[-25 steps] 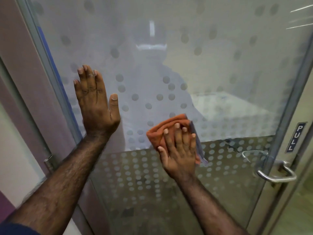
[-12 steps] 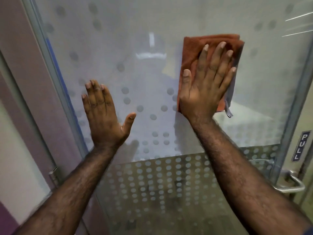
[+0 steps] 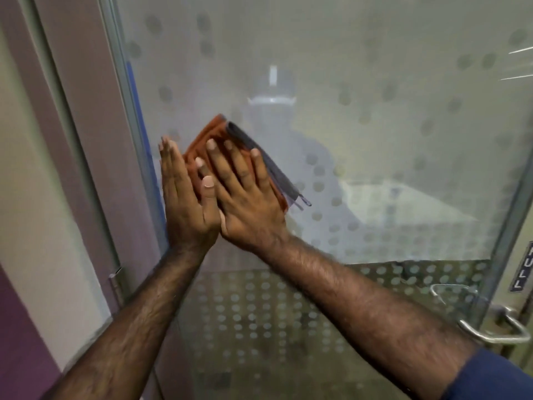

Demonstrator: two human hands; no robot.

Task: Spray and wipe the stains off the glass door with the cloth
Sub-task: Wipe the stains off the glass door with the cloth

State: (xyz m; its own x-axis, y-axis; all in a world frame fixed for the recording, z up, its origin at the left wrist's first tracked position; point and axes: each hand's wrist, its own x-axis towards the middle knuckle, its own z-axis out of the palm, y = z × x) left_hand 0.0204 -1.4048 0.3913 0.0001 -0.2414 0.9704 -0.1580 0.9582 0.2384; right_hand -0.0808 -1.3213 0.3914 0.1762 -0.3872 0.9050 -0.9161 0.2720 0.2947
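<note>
The right hand (image 3: 245, 194) lies flat, fingers straight, pressing the cloth (image 3: 222, 140) to the glass door (image 3: 375, 125) near its left edge. The cloth's long axis slants up-left to down-right. The left hand (image 3: 184, 203), open too, rests on the pane, touching the right one (it blocks any stroke leftward). Unwiped glass lies rightward, toward the handle (image 3: 490, 330).

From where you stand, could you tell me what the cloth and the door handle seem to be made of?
Cloth: probably microfibre, orange with a grey side, soft matte folds.
Handle: apparently brushed or satin metal, silvery with dull highlights.
</note>
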